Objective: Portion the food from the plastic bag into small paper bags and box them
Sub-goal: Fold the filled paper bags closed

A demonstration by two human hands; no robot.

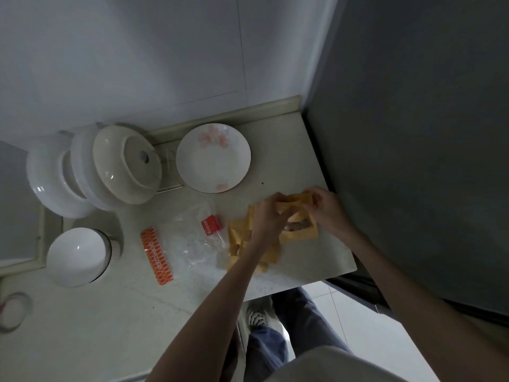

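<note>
At the near edge of the pale worktop (96, 326), both bare forearms reach forward from the bottom of the view. A roll of tape (12, 311) lies at the near left edge. Further in, a white bowl (75, 256) sits upside down, and to its right the clear plastic bag (190, 241) lies flat with an orange printed strip (157, 256) along one side and a red label (210, 226) near its mouth. Just right of it is a loose heap of small yellow paper bags (239, 244), touching the plastic bag's edge.

Above that heap the left hand (268, 216) and the right hand (326, 208) work together on one paper bag (298, 228). The fingers of both hands are curled and pinch its folded top flap from either side. Something brownish shows through the bag's window, probably the food, though the view is too dim to be sure.

Beyond the hands stands a floral plate (213, 158), and to its left several white dishes (91, 166) lean in a rack against the wall.
</note>
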